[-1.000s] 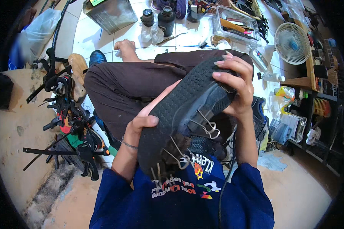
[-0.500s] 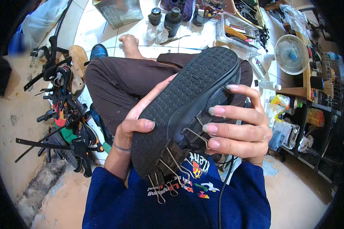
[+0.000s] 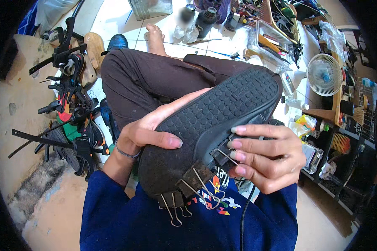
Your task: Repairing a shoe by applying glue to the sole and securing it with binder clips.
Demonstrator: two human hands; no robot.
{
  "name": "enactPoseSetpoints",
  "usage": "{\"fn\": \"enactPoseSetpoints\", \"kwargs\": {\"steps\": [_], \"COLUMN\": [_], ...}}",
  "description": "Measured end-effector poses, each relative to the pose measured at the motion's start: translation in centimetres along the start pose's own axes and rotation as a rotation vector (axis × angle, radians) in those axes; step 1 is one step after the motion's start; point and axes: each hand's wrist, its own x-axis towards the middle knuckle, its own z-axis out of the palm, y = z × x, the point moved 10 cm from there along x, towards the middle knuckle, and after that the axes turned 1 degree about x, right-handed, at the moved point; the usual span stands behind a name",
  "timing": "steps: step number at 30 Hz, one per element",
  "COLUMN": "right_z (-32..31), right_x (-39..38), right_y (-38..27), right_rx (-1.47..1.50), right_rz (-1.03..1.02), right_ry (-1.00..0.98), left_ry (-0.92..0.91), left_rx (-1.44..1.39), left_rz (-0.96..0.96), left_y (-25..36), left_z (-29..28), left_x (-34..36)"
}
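Black shoe (image 3: 222, 106), sole upward, with binder clips (image 3: 195, 179) along one edge.
The shoe is held over the brown trousers (image 3: 136, 85). The left hand (image 3: 153, 127) is clamped on it, thumb across the sole. The right hand (image 3: 274, 154) has fingertips at a middle clip (image 3: 222, 156); its thumb is hidden, so its grip cannot be told. Caution: uneven pressure on the handles could twist that clip loose; a slack left grip could let the shoe roll.

Clamps (image 3: 73, 100) lie left of the shoe (image 3: 213, 108), a fan (image 3: 324, 75) right, seemingly bottles (image 3: 206, 21) beyond.
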Motion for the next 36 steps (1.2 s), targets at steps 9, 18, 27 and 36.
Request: {"fn": "enactPoseSetpoints", "kwargs": {"steps": [9, 18, 27, 36], "right_z": [1.0, 2.1, 0.1, -5.0], "right_x": [2.2, 2.3, 0.6, -6.1], "right_y": [0.0, 5.7, 7.9, 12.4], "right_rx": [0.185, 0.245, 0.011, 0.277], "right_rz": [-0.134, 0.110, 0.320, 0.633], "right_ry": [-0.056, -0.181, -0.251, 0.189], "left_ry": [-0.119, 0.093, 0.156, -0.023], "left_rx": [-0.015, -0.288, -0.420, -0.688], "left_rz": [-0.031, -0.005, 0.109, 0.157], "left_y": [-1.0, -3.7, -4.6, -5.2], "left_z": [-0.3, -3.0, -4.1, -7.3], "left_x": [-0.8, -2.3, -2.4, -2.9]}}
